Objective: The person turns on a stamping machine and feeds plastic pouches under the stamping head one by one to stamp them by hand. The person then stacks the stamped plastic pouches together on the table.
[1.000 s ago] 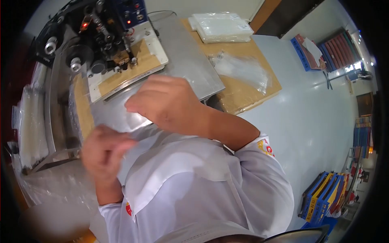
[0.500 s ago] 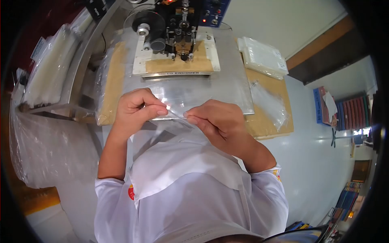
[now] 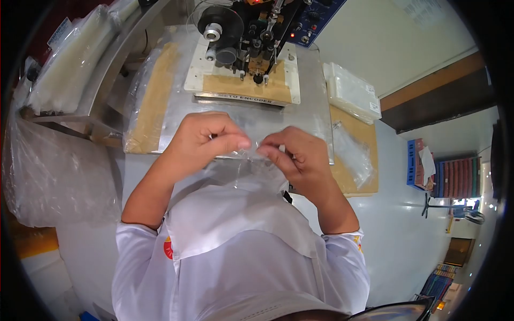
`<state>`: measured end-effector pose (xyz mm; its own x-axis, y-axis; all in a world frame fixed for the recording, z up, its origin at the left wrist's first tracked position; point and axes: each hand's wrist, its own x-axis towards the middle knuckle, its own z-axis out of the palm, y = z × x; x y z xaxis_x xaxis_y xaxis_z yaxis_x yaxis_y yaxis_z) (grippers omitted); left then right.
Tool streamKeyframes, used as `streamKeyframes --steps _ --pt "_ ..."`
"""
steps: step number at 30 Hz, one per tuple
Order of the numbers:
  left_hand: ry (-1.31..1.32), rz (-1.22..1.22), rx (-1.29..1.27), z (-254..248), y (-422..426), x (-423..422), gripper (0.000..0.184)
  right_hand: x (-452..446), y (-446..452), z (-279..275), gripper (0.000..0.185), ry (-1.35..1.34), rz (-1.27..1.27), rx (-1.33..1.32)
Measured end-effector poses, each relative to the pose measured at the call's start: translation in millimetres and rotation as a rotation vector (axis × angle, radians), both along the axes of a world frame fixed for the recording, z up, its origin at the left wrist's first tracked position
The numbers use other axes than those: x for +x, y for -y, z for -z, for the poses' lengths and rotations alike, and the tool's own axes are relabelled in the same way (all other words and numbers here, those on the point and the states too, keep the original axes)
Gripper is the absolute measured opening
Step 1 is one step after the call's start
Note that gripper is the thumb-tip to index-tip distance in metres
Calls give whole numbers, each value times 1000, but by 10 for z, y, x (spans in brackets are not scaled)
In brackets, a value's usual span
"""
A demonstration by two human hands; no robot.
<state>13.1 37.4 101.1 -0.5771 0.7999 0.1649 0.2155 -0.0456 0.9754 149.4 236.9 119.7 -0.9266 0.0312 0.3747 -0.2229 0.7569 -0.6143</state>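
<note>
A clear plastic bag [image 3: 239,167] hangs between my two hands, in front of the metal table's edge. My left hand [image 3: 211,136] pinches it with thumb and forefinger. From the other side my right hand [image 3: 292,152] grips it, fingers curled and thumb pressed in. The two sets of fingertips are close together but apart. The bag's lower part hangs over my white clothing and its outline is hard to make out. Beyond my hands stands a machine marked METO ENCODER [image 3: 241,100], with a black reel [image 3: 220,24] on its left.
A stack of packed clear bags [image 3: 353,93] sits right of the machine, with loose bags [image 3: 353,152] on cardboard [image 3: 367,184] below it. On the left, bundled plastic [image 3: 69,69] lies on a metal shelf [image 3: 107,85]. Several binders [image 3: 458,178] stand at far right.
My hands have come closer together and turned inward. The plastic, earlier stretched in a narrow strip between them, now hangs down more loosely. My view has tilted and shifted slightly.
</note>
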Motion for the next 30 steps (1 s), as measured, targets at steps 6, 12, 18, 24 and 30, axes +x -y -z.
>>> streamKeyframes --steps 6,12,18,24,30 --pt "477 -135 132 236 -286 -289 23 -51 -11 -44 59 -288 81 426" --pt "399 -240 35 476 -516 -407 29 -388 -518 652 65 -105 75 826" --pt "-508 -400 -52 489 -357 -317 32 -487 -591 580 61 -12 48 684" --pt "-867 -375 -138 355 -276 -200 31 -509 -605 429 60 34 -58 675" --pt "-935 -420 -235 484 -356 -349 32 -611 -731 436 57 28 -68 667"
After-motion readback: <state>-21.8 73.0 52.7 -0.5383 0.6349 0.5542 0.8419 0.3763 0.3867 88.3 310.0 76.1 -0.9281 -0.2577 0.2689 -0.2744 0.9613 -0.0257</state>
